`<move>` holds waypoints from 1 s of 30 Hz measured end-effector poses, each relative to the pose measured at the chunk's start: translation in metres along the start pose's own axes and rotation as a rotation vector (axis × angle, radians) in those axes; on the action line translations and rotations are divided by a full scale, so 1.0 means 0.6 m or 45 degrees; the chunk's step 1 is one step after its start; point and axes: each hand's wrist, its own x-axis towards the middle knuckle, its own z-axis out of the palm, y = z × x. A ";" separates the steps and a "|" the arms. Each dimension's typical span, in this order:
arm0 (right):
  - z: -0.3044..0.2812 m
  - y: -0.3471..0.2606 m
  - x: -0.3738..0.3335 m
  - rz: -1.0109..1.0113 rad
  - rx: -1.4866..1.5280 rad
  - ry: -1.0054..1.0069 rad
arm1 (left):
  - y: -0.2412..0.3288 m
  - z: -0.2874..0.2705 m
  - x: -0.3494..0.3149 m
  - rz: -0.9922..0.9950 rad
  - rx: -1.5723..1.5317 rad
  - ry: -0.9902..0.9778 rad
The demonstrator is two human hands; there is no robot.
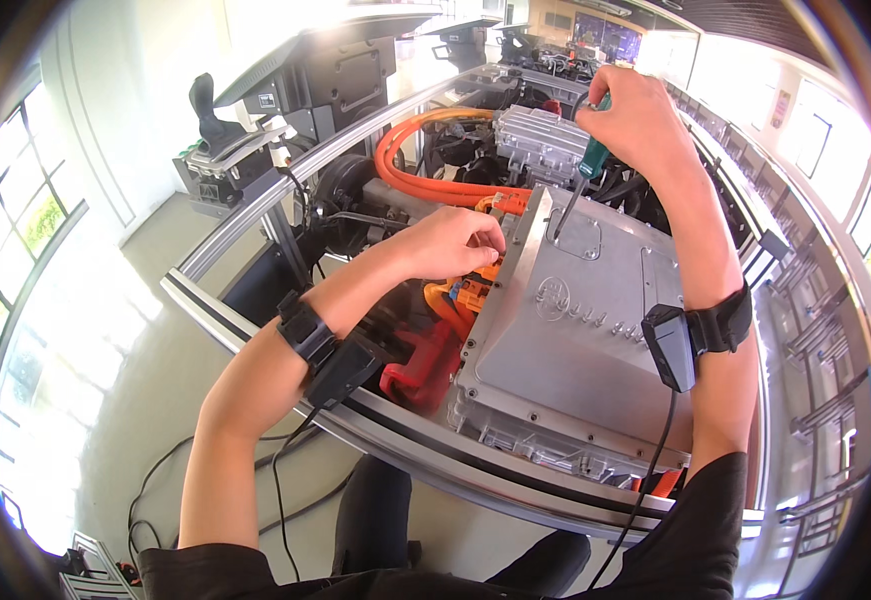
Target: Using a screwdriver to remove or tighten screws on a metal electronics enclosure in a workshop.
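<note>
Forearms come up from the near edge, each with a black strap and a small black module at the wrist, cables trailing down. Between them we look onto a large grey metal housing (575, 330), a flat cast lid with ribbed edges, sitting inside an aluminium frame (255, 310) that runs round the bench.

Our left hand (450, 243) is curled over the housing's left edge, fingertips pinched on an orange connector (475, 292) there; whether it truly clamps the plug or only presses on it we cannot tell, since the fingers hide the contact. Just near of it sits a red plastic part (425, 365).

Farther off and to the right, our right hand (630, 115) is closed round the green handle of a screwdriver (577, 190), shaft pointing down and a little left, tip resting on the far part of the lid beside a small square cover plate (585, 238).

We judge the screwdriver light and stiff, best held by the handle; its tip could skate off smooth metal. The connector looks like rigid plastic with breakable latches, better taken by its body than by the wires.

Beyond lie thick orange cables (410, 160) looping left and a finned silver unit (540, 135).
</note>
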 end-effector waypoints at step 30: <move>0.023 -0.016 -0.010 -0.154 0.119 -0.003 | 0.006 0.003 -0.002 0.031 -0.032 0.015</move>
